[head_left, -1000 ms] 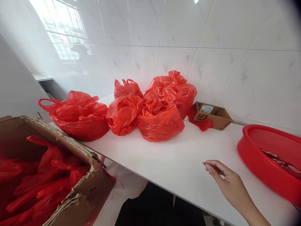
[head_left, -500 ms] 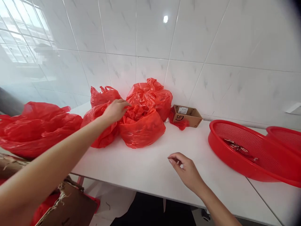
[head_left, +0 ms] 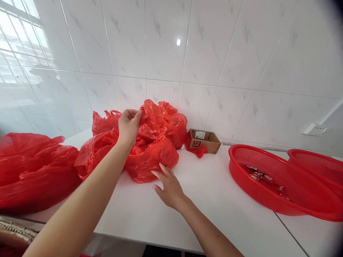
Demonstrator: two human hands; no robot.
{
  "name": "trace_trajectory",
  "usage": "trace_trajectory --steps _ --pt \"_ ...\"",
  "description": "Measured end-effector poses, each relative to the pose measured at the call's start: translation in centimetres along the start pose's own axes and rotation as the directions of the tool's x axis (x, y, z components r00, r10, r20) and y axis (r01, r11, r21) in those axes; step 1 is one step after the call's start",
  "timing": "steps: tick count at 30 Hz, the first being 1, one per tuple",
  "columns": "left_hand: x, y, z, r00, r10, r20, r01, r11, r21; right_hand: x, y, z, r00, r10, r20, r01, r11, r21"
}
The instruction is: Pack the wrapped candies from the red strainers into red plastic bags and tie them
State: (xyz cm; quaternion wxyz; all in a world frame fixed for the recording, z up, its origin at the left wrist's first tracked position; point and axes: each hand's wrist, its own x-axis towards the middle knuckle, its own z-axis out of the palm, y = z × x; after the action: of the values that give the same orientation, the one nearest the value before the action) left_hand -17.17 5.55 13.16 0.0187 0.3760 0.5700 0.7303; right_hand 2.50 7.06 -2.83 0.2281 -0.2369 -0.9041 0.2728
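My left hand [head_left: 130, 125] pinches the raised edge of a red plastic bag [head_left: 152, 166] that bulges in the middle of the white table. Fingers spread, my right hand [head_left: 169, 185] is at the front of that same bag, close to its lower right side. What fills the bag is hidden by the plastic. Right behind it, against the wall, sits another full red bag [head_left: 177, 126]. More red bags [head_left: 92, 150] lie on the left, partly covered by my left forearm.
A large red bag [head_left: 34, 167] fills the table's left end. A small cardboard box [head_left: 209, 144] stands near the tiled wall. On the right are two red mesh baskets [head_left: 257, 185], the nearer one with several small dark pieces in it. A torn cardboard edge [head_left: 16, 228] shows lower left.
My left hand has lifted the bag's edge upward. My right hand has moved left to the bag and its fingers have spread. The view has shifted somewhat.
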Motion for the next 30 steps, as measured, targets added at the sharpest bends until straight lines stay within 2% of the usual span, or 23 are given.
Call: trace_trajectory --steps 2,4,5,6,7,9,11,13,16,19,23,26,28,30 --pt "-2.5 0.4 1.3 0.993 -0.077 0.089 0.094 0.976 -0.198 -0.1 0.1 -2.3 0.982 0.061 -0.176 -0.016 0.969 0.247" --pt "-5.8 0.2 2.7 0.965 -0.146 0.219 0.215 0.917 -0.336 -0.5 0.1 -5.3 0.918 0.237 -0.317 -0.029 0.839 0.543" --pt "-7.5 -0.2 3.5 0.943 -0.17 0.287 0.275 0.882 -0.381 -0.9 0.0 -6.8 0.89 0.311 -0.332 -0.013 0.748 0.664" --pt "-9.3 -0.6 4.2 0.915 -0.191 0.356 0.336 0.848 -0.41 -1.4 -0.1 -8.2 0.882 0.347 -0.319 0.009 0.664 0.748" --pt "-10.9 -1.0 4.8 0.885 -0.21 0.416 0.394 0.814 -0.427 -2.0 -0.1 -9.2 0.895 0.341 -0.286 0.023 0.606 0.795" --pt "-13.6 -2.0 5.7 0.834 -0.244 0.494 0.482 0.757 -0.44 -3.2 0.1 -10.5 0.934 0.286 -0.213 0.008 0.581 0.814" --pt "-15.2 -2.9 6.2 0.809 -0.283 0.515 0.537 0.713 -0.451 -4.5 0.9 -11.0 0.932 0.316 -0.176 -0.044 0.582 0.812" --pt "-15.8 -3.8 6.1 0.808 -0.326 0.491 0.561 0.681 -0.47 -5.5 2.4 -11.1 0.877 0.43 -0.216 -0.05 0.528 0.848" --pt "-15.9 -4.8 5.5 0.827 -0.389 0.405 0.557 0.658 -0.506 -6.5 5.1 -11.6 0.755 0.584 -0.298 0.004 0.45 0.893" --pt "-15.9 -5.4 4.8 0.839 -0.428 0.336 0.544 0.666 -0.509 -7.3 7.2 -12.4 0.657 0.663 -0.36 0.031 0.454 0.891" --pt "-16.6 -6.4 4.5 0.86 -0.43 0.273 0.51 0.734 -0.449 -8.5 8.3 -13.7 0.509 0.716 -0.478 0.115 0.494 0.862" --pt "-17.6 -7.2 4.2 0.861 -0.419 0.287 0.503 0.787 -0.358 -9.3 8.4 -14.5 0.473 0.681 -0.56 0.202 0.534 0.821" --pt "-18.2 -7.3 3.8 0.856 -0.398 0.329 0.491 0.825 -0.279 -9.6 8.5 -14.9 0.469 0.669 -0.577 0.257 0.521 0.814" --pt "-18.7 -6.8 3.2 0.846 -0.374 0.379 0.467 0.863 -0.193 -9.8 8.8 -15.0 0.442 0.68 -0.585 0.283 0.513 0.811"
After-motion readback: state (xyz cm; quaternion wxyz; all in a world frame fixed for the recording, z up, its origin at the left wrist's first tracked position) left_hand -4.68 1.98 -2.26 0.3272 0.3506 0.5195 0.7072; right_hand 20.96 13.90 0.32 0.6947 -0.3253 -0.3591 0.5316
